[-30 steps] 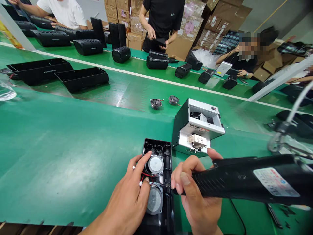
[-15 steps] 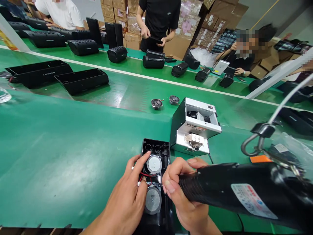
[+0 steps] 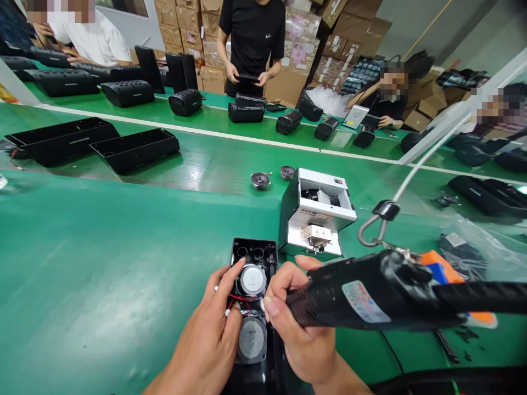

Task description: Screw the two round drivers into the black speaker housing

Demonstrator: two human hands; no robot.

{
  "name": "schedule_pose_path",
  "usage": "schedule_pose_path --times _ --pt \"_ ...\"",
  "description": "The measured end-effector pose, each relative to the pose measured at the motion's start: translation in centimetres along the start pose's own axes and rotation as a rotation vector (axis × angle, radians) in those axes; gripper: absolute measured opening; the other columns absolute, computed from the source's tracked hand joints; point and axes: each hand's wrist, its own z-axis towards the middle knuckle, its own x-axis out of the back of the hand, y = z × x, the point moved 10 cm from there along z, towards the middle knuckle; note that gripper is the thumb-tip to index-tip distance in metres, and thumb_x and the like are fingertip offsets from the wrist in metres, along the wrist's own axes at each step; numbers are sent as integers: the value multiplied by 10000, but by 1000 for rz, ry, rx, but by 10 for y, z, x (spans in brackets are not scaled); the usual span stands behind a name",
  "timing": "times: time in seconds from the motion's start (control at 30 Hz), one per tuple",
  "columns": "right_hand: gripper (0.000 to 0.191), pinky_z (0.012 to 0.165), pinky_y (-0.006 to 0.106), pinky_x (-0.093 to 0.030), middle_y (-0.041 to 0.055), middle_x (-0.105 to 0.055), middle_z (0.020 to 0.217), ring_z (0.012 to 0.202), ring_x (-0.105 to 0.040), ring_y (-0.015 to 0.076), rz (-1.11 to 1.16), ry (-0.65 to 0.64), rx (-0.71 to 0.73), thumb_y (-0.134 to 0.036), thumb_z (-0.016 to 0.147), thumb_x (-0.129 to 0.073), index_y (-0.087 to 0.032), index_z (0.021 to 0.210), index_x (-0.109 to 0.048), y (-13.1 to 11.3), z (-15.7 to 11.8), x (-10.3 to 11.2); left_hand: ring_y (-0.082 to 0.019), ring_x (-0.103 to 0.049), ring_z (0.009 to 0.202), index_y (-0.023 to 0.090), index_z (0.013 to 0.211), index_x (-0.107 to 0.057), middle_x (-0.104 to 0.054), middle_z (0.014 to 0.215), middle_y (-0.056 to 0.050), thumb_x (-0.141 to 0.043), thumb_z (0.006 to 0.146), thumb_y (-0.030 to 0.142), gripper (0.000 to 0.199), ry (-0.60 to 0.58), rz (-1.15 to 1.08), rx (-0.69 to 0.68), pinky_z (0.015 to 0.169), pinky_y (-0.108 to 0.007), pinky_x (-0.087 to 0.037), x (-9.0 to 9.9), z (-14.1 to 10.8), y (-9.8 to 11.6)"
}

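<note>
A black speaker housing [image 3: 272, 251] lies in front of me, with an upper round driver [image 3: 252, 280] and a lower one [image 3: 252, 338] set in it, magnets up. Red wires [image 3: 242, 298] run between the drivers. My left hand [image 3: 212, 323] rests on the housing's left side, index finger at the upper driver and thumb between the two, fingers apart. My right hand [image 3: 298, 323] is wrapped round the front of a black electric screwdriver [image 3: 349, 291], held nearly level. Its tip is hidden by my fingers at the housing's right side.
A silver-and-black screw feeder [image 3: 317, 208] stands just beyond the housing. Two loose drivers, one nearer [image 3: 261, 181], lie behind it. Open black housings [image 3: 135, 149] sit at left. A hanging cable [image 3: 432, 148] holds the screwdriver. People work across the belt.
The camera view has shifted. The screwdriver's rear end has swung up and left in view, uncovering more of its cord and the orange item behind. Both hands keep their places at the housing.
</note>
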Motion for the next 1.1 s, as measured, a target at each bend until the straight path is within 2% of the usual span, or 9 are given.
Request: schedule_pose_path --times 0.1,0.2,0.33,0.4,0.53,0.73,0.9,1.0,1.1 --pt "519 540 230 -491 -72 -537 868 581 -481 120 187 83 33 -222 1157 -690 -438 1578 -475 -17 12 10 -295 -620 1531 451 1728 -456 -496 1753 -45 -355 1161 307 594 36 -42 -4 1292 -545 -520 5 0 -5" --pt "508 525 222 -507 -109 -526 795 490 -434 104 259 199 134 -189 1131 -712 -461 1511 -511 -47 35 36 -321 -575 1579 454 1736 -459 -501 1764 -50 -343 1187 386 565 31 -70 10 1312 -593 -491 7 -1 -14" --pt "588 554 263 -516 -112 -544 774 525 -476 143 -5 402 337 -125 1043 -759 -438 1470 -505 -81 63 81 -338 -516 1634 454 1760 -425 -456 1807 -40 -336 1193 421 575 -5 -94 -7 1311 -594 -491 6 -1 -21" --pt "630 574 294 -525 -102 -554 793 549 -490 156 -159 447 422 -149 1031 -764 -392 1527 -461 -86 72 92 -345 -516 1634 443 1776 -401 -453 1811 -44 -335 1191 412 589 13 -104 -26 1293 -570 -517 8 2 -19" --pt "684 598 331 -536 -106 -594 808 564 -530 165 -278 429 445 -184 1031 -780 -320 1569 -380 -74 83 94 -334 -536 1613 454 1781 -379 -488 1775 -40 -358 1186 424 596 43 -99 -31 1299 -564 -504 13 11 -8" --pt "558 563 305 -491 -99 -623 811 580 -555 151 -275 407 348 -185 987 -838 -287 1412 -491 -61 87 88 -328 -476 1644 430 1778 -394 -452 1789 -31 -309 1194 436 590 136 -150 18 1380 -612 -360 20 19 -3" --pt "571 537 285 -506 -91 -615 776 541 -554 143 -244 367 162 -186 977 -865 -247 1438 -533 -40 82 90 -330 -515 1621 432 1807 -315 -424 1813 -41 -301 1196 467 612 85 -120 6 1311 -562 -480 16 18 -11" --pt "563 507 257 -508 -93 -604 776 522 -531 130 -176 340 116 -203 1005 -855 -301 1454 -530 -45 69 85 -336 -519 1612 438 1795 -343 -426 1817 -22 -288 1194 434 604 130 -120 34 1323 -575 -460 18 15 -9" --pt "552 501 245 -503 -96 -580 736 500 -486 128 -54 349 95 -151 1023 -825 -383 1452 -568 -67 52 79 -343 -593 1529 451 1788 -349 -447 1793 -17 -274 1183 382 614 142 -99 57 1294 -606 -480 16 13 -1"
